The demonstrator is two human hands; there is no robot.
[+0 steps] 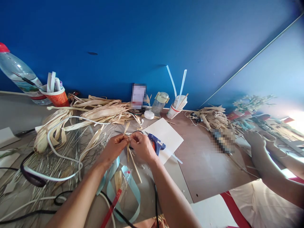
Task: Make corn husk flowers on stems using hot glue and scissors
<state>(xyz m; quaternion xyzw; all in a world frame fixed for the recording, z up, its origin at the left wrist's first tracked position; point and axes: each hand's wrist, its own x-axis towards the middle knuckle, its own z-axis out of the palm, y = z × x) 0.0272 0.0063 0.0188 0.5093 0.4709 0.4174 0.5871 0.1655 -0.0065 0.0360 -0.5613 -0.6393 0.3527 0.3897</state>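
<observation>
My left hand (pixel 117 146) and my right hand (pixel 142 146) meet near the middle of the table, fingertips almost touching. Between them they pinch a small piece of dry husk (pixel 128 148), its ends showing above and below the fingers. A thin pale stick (pixel 135 165) slants down and right below my hands. Just right of my right hand lies a blue glue gun (pixel 156 143), partly over a white sheet (pixel 169 136). Light blue ribbon (pixel 136 193) curls below my hands, beside a red strip (pixel 111 209). Exactly what the fingertips press is too small to make out.
Dry corn husks (pixel 102 110) and thin wires (pixel 59 161) cover the left side, crossed by a white cable (pixel 51 144). Behind stand a bottle (pixel 22 74), a red cup (pixel 57 96), a jar (pixel 160 103) and a straw cup (pixel 174 110). Another person's arms (pixel 268 161) are at right.
</observation>
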